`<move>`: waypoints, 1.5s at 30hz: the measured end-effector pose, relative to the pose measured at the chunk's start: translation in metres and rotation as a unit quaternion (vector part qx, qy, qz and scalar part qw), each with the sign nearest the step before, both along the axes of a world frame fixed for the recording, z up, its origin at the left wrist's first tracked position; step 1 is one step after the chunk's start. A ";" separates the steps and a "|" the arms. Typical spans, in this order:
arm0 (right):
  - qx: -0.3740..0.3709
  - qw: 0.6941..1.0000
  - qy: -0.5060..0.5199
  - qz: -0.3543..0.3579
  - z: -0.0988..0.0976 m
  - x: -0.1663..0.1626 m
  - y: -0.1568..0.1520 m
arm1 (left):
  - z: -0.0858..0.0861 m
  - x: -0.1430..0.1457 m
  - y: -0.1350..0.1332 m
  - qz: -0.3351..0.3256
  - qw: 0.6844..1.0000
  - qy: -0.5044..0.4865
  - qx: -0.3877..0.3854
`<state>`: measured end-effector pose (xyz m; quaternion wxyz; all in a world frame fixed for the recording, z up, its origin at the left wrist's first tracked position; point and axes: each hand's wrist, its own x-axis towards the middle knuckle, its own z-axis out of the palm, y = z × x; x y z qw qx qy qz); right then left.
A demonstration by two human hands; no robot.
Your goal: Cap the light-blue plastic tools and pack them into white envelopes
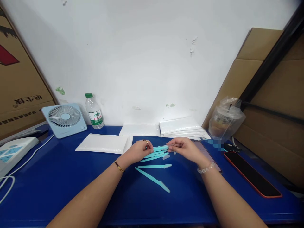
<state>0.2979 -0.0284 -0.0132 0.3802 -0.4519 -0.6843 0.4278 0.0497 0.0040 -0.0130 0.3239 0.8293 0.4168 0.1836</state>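
Several turquoise eyebrow razors with pale translucent caps lie on the blue table. My left hand (140,150) pinches the handle end of an eyebrow razor (160,148) over a small pile of them (155,155). At its capped end, the fingers of my right hand (186,149) are closed on the pale cap. Whether that cap is still seated on the blade is too small to tell. A loose translucent cap (166,157) rests by the pile. Nearer me lie two separate razors, one nearly level (154,166) and one slanting (150,178).
White padded envelopes lie at left (102,143), centre back (140,129) and stacked at right (180,125). A fan (64,118), water bottle (94,112) and power strip (13,153) occupy the left. Right are a bagged drink cup (222,123) and a red-edged phone (253,174).
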 end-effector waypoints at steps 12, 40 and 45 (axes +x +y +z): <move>0.018 0.981 -0.162 0.106 0.001 0.001 -0.005 | 0.000 -0.001 -0.008 -0.109 0.990 0.078 -0.052; -0.088 0.996 -0.003 -0.001 -0.021 -0.001 0.017 | -0.013 0.004 0.004 -0.032 0.942 0.211 0.258; -0.077 0.993 0.069 -0.052 -0.016 -0.001 0.017 | -0.011 -0.001 0.009 -0.027 0.976 0.118 0.181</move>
